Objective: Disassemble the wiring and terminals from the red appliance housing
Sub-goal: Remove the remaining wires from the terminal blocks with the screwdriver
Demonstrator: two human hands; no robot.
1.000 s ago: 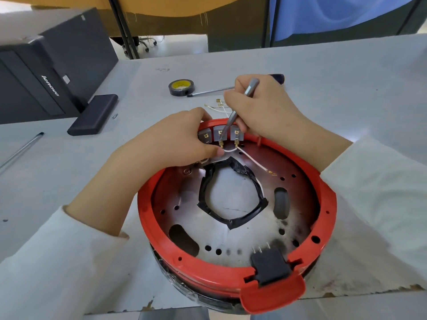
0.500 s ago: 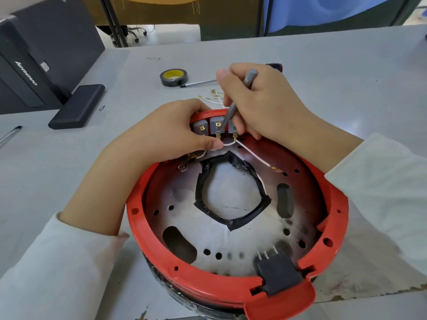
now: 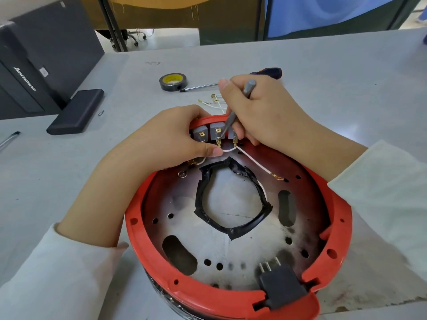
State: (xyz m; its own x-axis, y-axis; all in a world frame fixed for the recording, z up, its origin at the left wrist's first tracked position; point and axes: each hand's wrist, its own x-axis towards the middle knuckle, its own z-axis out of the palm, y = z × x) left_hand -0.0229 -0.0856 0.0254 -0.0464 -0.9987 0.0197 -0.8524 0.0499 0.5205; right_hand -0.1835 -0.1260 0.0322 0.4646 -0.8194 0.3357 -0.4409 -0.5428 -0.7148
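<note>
On the table [image 3: 323, 93], the red housing [image 3: 147, 250] sits nearest, the left hand [image 3: 166, 139] pinching a white wire [image 3: 227, 150] at its far rim while the right hand [image 3: 261, 112] grips a metal tool [image 3: 233, 114] against the grey terminals [image 3: 216, 131].

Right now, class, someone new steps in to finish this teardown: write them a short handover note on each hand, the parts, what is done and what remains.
Left hand: pinches the white wire beside the grey terminal blocks at the far rim of the red housing.
Right hand: grips a metal probe, tip at the middle block.
Done: some loose wires lie on the table beyond the housing.
Left: wires still sit on the middle and right blocks; a long wire runs to a terminal on the plate; the black plug stays at the near rim.
</note>
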